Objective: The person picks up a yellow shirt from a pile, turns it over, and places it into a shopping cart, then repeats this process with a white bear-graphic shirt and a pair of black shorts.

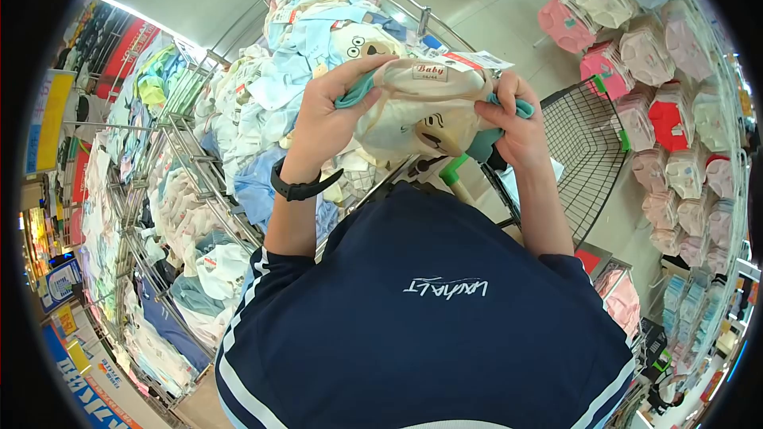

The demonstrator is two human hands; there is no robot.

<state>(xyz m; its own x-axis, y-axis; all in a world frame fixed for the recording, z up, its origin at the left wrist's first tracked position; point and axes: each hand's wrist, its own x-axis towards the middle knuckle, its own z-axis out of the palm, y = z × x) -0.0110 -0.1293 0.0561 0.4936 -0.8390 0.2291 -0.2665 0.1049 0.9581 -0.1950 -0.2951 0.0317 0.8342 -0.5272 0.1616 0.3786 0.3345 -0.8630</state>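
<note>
In the head view, the left hand point(332, 107) and right hand point(522, 125) are pinching opposite edges of the cream garment point(397, 115) near twelve o'clock, fingers curled closed; a slackening pinch could be dropping it onto the clothes pile point(258, 103) at eleven.

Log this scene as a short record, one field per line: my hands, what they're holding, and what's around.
Left hand: grips garment's left side; black wristband
Right hand: grips garment's right side
Garment: cream, teal trim, "Baby" label, face print
Paper tag: at garment's upper right
Metal-railed bin: heaped with clothes
Wire cart: right of the hands
Hanging garments: far right, pink, white, red
</note>
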